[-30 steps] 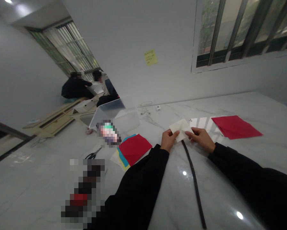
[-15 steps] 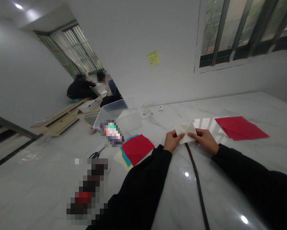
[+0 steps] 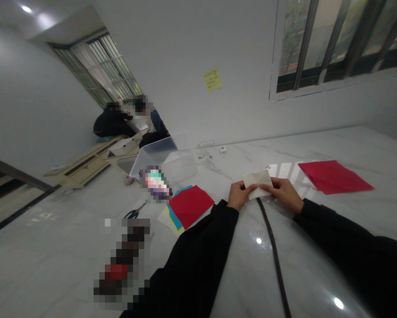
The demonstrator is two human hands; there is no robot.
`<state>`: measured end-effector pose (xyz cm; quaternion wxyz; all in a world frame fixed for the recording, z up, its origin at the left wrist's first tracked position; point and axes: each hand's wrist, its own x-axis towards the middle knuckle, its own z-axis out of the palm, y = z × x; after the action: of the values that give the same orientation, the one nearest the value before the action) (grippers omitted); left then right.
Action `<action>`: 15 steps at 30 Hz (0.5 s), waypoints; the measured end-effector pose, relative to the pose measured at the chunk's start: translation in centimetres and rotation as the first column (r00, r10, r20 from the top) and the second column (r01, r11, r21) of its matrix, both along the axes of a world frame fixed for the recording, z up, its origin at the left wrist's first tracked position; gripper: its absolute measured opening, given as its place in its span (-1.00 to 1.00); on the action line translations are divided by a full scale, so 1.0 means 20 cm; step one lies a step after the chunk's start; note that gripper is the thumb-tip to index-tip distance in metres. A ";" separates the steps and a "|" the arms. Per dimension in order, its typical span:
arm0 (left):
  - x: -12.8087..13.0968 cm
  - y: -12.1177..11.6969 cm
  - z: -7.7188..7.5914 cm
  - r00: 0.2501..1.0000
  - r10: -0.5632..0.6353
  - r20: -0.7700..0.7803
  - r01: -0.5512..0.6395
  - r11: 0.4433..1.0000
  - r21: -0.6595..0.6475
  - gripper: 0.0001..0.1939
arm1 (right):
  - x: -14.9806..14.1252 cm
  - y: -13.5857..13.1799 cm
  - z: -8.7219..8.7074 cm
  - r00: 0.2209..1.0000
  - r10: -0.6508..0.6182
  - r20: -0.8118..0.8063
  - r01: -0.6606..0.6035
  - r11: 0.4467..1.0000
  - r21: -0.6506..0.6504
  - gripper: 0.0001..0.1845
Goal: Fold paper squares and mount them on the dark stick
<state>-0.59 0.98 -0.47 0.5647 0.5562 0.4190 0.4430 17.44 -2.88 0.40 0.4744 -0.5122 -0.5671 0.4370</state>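
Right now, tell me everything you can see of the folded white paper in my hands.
The folded white paper is a matte sheet, roughly square, with faint crease lines across its face. It is pinched at opposite sides between the left hand and the right hand, tilted slightly, and held over the marble-looking table top. Nothing else appears to touch it.

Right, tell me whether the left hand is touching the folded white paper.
Touching. The head view shows the left hand gripping the left edge of the folded white paper between its fingers, with no gap.
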 end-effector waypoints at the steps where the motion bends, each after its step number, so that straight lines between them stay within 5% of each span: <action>1: 0.00 0.00 0.00 1.000 -0.001 -0.010 0.001 1.000 0.001 -0.55 | 0.00 0.00 0.00 1.000 0.007 0.012 -0.007 1.000 0.004 -0.52; 15: 0.00 -0.01 0.01 0.998 -0.030 -0.059 0.029 0.999 -0.020 -0.59 | 0.01 -0.02 0.02 0.999 -0.027 0.021 0.027 0.999 0.034 -0.50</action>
<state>-0.61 0.87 -0.25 0.5639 0.5695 0.4317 0.4139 17.55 -3.18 0.72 0.4827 -0.5164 -0.5725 0.4155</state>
